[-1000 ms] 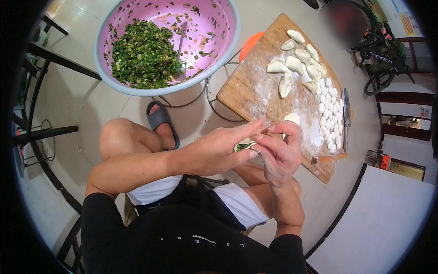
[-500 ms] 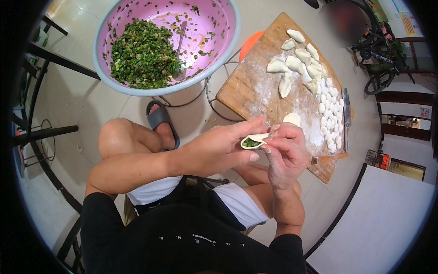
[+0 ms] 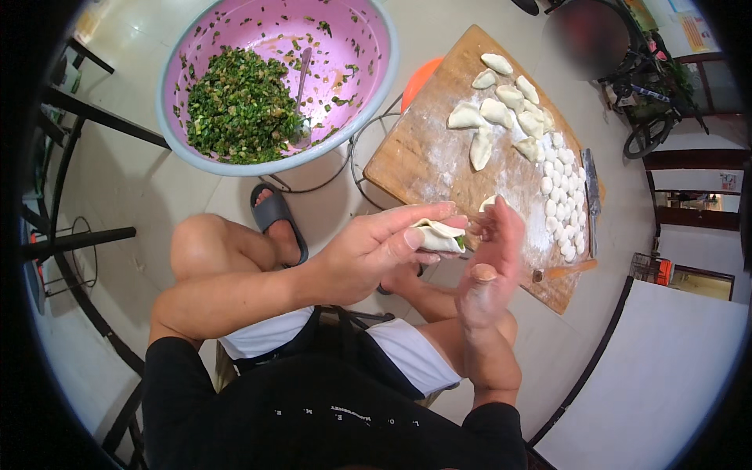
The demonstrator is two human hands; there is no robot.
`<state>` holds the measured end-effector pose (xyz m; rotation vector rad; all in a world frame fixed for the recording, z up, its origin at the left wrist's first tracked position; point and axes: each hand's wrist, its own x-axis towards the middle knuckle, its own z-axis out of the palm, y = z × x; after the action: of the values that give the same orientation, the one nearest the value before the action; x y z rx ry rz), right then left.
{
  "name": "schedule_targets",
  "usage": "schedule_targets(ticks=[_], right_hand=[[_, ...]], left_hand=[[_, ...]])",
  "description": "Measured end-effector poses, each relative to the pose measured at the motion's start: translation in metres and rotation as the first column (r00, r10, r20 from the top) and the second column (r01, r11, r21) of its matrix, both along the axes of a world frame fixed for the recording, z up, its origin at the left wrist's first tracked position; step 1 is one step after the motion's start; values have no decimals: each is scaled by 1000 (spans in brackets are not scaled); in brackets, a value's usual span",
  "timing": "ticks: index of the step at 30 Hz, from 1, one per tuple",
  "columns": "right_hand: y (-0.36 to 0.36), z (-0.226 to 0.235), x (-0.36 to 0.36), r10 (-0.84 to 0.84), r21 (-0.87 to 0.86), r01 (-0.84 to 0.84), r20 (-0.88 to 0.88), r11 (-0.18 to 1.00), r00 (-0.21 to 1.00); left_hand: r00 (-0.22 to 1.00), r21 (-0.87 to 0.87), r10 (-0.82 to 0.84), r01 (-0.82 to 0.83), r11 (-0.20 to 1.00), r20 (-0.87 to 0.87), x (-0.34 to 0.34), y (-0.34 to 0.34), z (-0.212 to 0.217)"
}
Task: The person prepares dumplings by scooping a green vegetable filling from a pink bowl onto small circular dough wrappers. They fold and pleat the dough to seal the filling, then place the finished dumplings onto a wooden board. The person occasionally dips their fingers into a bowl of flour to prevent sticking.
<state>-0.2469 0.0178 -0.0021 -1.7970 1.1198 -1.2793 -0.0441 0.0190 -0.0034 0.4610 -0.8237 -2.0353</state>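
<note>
Head view: up and left of my left hand (image 3: 356, 254) sits the pink bowl (image 3: 270, 27). My left thumb and fingers are pressed together on the dumpling (image 3: 439, 238). It looks soft and light and could rip, so I'd hold its folded sides gently. Green filling (image 3: 460, 242) peeks out at the right end. Next, my right hand (image 3: 492, 262) has its thumb spread apart, with room between thumb and dumpling. Past those fingers runs the near edge of the wooden board (image 3: 411, 153).

Left-hand fingers (image 3: 415, 214) partly cover the white, green-filled dough dumpling (image 3: 439, 240); beyond them, the top edge crops the round pink plastic basin (image 3: 356, 47). Right-hand fingers (image 3: 509, 224) partly hide a flat white dough piece (image 3: 487, 205).
</note>
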Motion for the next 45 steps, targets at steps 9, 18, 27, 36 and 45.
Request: schedule_targets(ticks=[9,18,27,36,45], right_hand=[[13,-1,31,13,419,-132,273,898,962],[22,3,24,-28,201,44,-79,979,996],[25,15,31,-129,186,154,-140,970,982],[13,3,16,-157,-215,112,-209,970,965],[11,13,11,-148,-297,22,-409,955,901]], left_hand=[[984,-131,167,-158,979,62,-6,3,-9],[861,-447,364,-187,875,354,-3,8,4],[837,-394,356,-187,900,416,-4,12,8],[960,2,163,-168,986,228,-2,8,1],[959,-3,132,-135,991,252,0,6,4]])
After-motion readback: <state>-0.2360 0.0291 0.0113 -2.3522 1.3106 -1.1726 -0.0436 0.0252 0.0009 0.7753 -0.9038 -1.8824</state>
